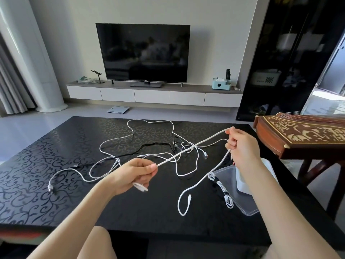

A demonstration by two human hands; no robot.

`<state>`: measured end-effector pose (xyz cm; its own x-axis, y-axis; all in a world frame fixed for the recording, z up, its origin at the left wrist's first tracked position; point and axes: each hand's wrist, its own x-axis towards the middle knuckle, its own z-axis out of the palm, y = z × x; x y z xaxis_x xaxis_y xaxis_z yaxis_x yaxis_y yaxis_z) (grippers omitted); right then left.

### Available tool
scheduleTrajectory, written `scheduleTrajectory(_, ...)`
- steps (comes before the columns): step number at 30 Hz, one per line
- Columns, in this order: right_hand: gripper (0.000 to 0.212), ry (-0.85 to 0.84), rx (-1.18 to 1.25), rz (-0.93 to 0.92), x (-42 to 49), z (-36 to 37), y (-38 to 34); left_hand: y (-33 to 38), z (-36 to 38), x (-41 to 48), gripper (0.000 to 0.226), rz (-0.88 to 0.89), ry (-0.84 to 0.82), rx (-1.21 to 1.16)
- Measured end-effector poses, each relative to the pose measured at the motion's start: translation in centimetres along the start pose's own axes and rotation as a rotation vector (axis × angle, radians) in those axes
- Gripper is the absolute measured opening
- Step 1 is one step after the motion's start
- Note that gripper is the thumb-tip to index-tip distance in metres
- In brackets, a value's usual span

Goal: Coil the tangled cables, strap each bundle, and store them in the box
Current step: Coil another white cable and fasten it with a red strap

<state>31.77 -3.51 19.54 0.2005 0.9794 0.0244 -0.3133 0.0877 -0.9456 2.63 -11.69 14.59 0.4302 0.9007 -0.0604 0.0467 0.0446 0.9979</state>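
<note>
A white cable point(194, 145) runs taut between my two hands above the black table point(56, 165). My left hand point(134, 174) pinches one part of it, with a small loop of cable hanging under the palm. My right hand point(240, 144) grips it higher at the right, and the free end point(189, 198) drops from there in a loop to the table. A tangle of white cables point(130, 131) and a black cable point(155, 145) lies behind. A strapped white bundle point(222, 187) rests on the clear box lid point(242, 200) beside the white box point(268, 169).
A wooden zither point(302, 135) on a stand reaches over the table's right side. A TV point(143, 53) stands on a low white cabinet at the far wall. My knees show below the table's front edge.
</note>
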Motion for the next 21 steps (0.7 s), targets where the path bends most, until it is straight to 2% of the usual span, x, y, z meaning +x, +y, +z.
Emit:
scheduleTrajectory(4,0.025,0.052,0.183,0.069,0.5,-0.5,0.7,0.2,0.2,-0.4,0.013,-0.077,-0.081,0.159)
scheduleTrajectory(6,0.024,0.089,0.201,0.092,0.7,-0.7,0.9,0.1,0.3,-0.2,0.011,-0.063,-0.044,0.314)
scheduleTrajectory(7,0.023,0.117,0.130,0.088,0.6,-0.7,0.9,-0.1,0.4,0.0,0.010,-0.056,0.015,0.327)
scheduleTrajectory(8,0.022,0.137,-0.032,0.053,0.4,-0.6,1.0,-0.2,0.4,0.2,0.009,-0.053,0.088,0.316)
scheduleTrajectory(9,0.022,0.137,-0.302,0.001,0.1,-0.4,1.2,-0.4,0.4,0.3,0.009,-0.042,0.150,0.328)
scheduleTrajectory(10,0.022,0.104,-0.671,-0.065,-0.2,-0.3,1.4,-0.3,0.6,0.5,0.010,-0.021,0.205,0.385)
scheduleTrajectory(12,0.008,0.046,-1.401,-0.218,-2.0,0.6,1.8,-0.2,1.2,0.9,0.017,0.038,0.273,0.561)
scheduleTrajectory(13,0.031,0.076,-1.636,-0.359,-3.0,1.1,2.4,-0.1,1.5,1.3,0.020,0.071,0.297,0.640)
scheduleTrajectory(14,0.056,0.048,-1.735,-0.557,-4.0,1.7,3.2,0.1,2.0,1.6,0.021,0.094,0.312,0.717)
scheduleTrajectory(15,0.073,-0.021,-1.672,-0.783,-5.2,2.6,3.7,0.2,2.4,1.9,0.021,0.109,0.320,0.782)
scheduleTrajectory(16,0.079,-0.111,-1.563,-0.983,-6.2,3.5,4.3,0.4,2.9,2.2,0.020,0.117,0.317,0.839)
scheduleTrajectory(17,0.078,-0.216,-1.500,-1.102,-7.0,4.4,4.9,0.6,3.3,2.5,0.018,0.126,0.307,0.881)
scheduleTrajectory(19,0.058,-0.408,-1.494,-1.178,-7.8,5.3,5.6,1.0,3.9,2.8,0.018,0.165,0.300,0.884)
scheduleTrajectory(21,0.017,-0.514,-1.440,-1.023,-7.3,5.1,5.3,1.4,4.1,2.6,0.015,0.187,0.355,0.885)
